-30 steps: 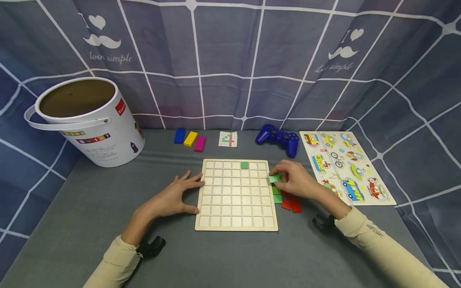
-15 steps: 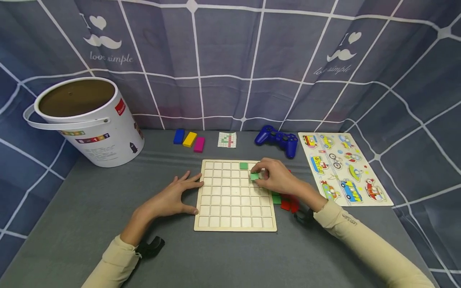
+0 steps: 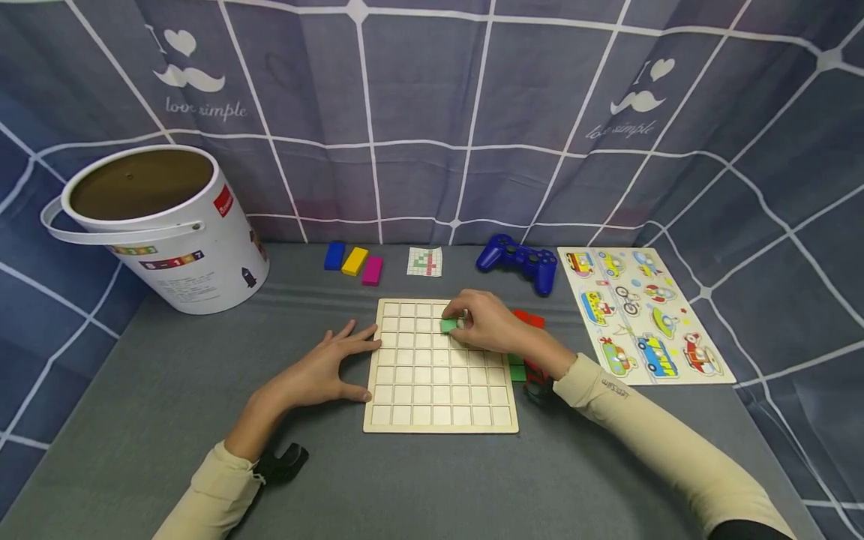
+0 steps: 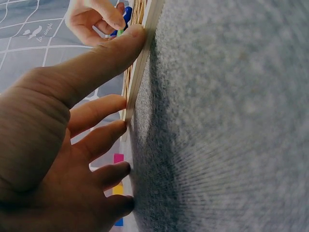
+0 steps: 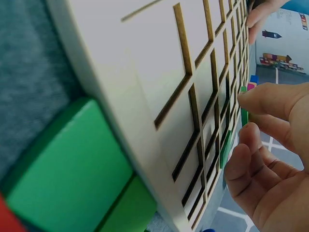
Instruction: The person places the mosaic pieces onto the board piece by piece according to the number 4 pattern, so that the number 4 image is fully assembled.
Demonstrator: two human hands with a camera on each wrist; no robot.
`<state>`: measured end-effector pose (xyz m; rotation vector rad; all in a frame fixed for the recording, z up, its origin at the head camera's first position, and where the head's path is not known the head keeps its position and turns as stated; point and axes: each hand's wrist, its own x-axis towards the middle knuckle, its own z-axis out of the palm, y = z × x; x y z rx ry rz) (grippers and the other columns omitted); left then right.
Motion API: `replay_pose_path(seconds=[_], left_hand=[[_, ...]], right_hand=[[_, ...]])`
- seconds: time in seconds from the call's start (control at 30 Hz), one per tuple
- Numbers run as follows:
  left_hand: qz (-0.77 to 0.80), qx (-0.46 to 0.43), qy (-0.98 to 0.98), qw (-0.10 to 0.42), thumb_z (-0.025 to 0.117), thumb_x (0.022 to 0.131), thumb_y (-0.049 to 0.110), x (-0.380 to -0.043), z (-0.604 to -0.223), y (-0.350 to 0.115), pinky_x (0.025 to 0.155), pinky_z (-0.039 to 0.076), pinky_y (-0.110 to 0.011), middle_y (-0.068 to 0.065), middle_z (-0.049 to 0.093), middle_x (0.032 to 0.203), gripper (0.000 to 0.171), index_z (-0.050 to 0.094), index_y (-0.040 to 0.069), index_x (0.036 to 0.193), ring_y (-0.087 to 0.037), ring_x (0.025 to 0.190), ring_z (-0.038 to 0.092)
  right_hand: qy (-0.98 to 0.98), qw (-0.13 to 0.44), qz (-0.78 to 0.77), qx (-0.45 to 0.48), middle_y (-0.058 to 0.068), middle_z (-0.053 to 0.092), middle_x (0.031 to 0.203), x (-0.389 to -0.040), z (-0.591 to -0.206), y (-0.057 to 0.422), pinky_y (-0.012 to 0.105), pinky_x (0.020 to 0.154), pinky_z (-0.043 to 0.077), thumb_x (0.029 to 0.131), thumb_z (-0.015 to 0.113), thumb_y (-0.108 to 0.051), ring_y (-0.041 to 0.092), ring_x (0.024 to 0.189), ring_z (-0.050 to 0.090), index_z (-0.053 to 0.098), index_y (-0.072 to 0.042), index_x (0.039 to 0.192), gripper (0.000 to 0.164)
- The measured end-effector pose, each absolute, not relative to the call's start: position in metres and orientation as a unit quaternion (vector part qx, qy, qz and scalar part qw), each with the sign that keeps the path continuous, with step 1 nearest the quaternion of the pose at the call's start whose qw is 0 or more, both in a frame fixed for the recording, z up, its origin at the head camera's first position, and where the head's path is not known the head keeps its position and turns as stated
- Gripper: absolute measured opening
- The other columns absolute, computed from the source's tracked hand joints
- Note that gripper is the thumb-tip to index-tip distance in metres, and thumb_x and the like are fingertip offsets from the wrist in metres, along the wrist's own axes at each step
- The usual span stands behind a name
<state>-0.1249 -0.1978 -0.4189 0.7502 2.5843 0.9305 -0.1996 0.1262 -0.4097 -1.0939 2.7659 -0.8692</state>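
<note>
A wooden grid board (image 3: pixel 442 375) lies flat on the grey table. At its left edge my left hand (image 3: pixel 327 367) rests with spread fingers; the thumb and nearest fingers touch the rim in the left wrist view. Over the upper middle of the grid, my right hand (image 3: pixel 489 322) pinches a small green square tile (image 3: pixel 448 325) between thumb and fingers. Another green tile (image 5: pixel 225 149) sits on the board in the right wrist view, hidden by my hand in the head view. Beside the board's right edge lie green tiles (image 3: pixel 517 371) and red tiles (image 3: pixel 529 318), partly covered by my forearm.
Blue (image 3: pixel 334 256), yellow (image 3: pixel 355 261) and magenta blocks (image 3: pixel 372 271) lie behind the board, near a small grid card (image 3: pixel 424 262). A blue game controller (image 3: pixel 518 262) and a vehicle picture board (image 3: pixel 641 315) are on the right. A white bucket (image 3: pixel 202 262) stands at left.
My right hand has picked up a green tile from the board's right side and carried it left over the upper grid. My left hand has stayed at the left edge.
</note>
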Motion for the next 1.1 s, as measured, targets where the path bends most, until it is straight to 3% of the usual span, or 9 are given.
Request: replay_pose_path(seconds=[0.2, 0.6, 1.1], left_hand=[[0.323, 0.265, 0.897, 0.144, 0.092, 0.071, 0.029, -0.125, -0.421, -0.199, 0.111, 0.001, -0.072, -0.006, 0.026, 0.163, 0.087, 0.052, 0.01, 0.147, -0.044, 0.149, 0.006], [0.327, 0.269, 0.894, 0.148, 0.091, 0.073, 0.031, -0.124, -0.419, -0.2, 0.111, 0.001, -0.072, -0.008, 0.024, 0.164, 0.087, 0.052, 0.009, 0.147, -0.046, 0.149, 0.006], [0.322, 0.266, 0.897, 0.144, 0.091, 0.072, 0.029, -0.126, -0.423, -0.2, 0.112, 0.001, -0.071, -0.004, 0.024, 0.164, 0.088, 0.05, 0.012, 0.148, -0.044, 0.149, 0.007]], right_hand=[[0.897, 0.035, -0.259, -0.356, 0.001, 0.064, 0.09, -0.204, -0.41, 0.117, 0.028, 0.061, 0.044, 0.084, 0.077, -0.009, 0.011, 0.067, 0.05, 0.078, -0.012, 0.102, 0.018], [0.897, 0.061, -0.257, -0.355, 0.0, 0.068, 0.089, -0.213, -0.408, 0.108, 0.028, 0.065, 0.05, 0.081, 0.081, -0.01, 0.017, 0.078, 0.062, 0.081, -0.011, 0.1, 0.02], [0.892, 0.043, -0.294, -0.34, 0.004, 0.07, 0.099, -0.204, -0.397, 0.138, 0.029, 0.064, 0.052, 0.083, 0.077, -0.005, 0.01, 0.068, 0.059, 0.078, -0.008, 0.104, 0.021]])
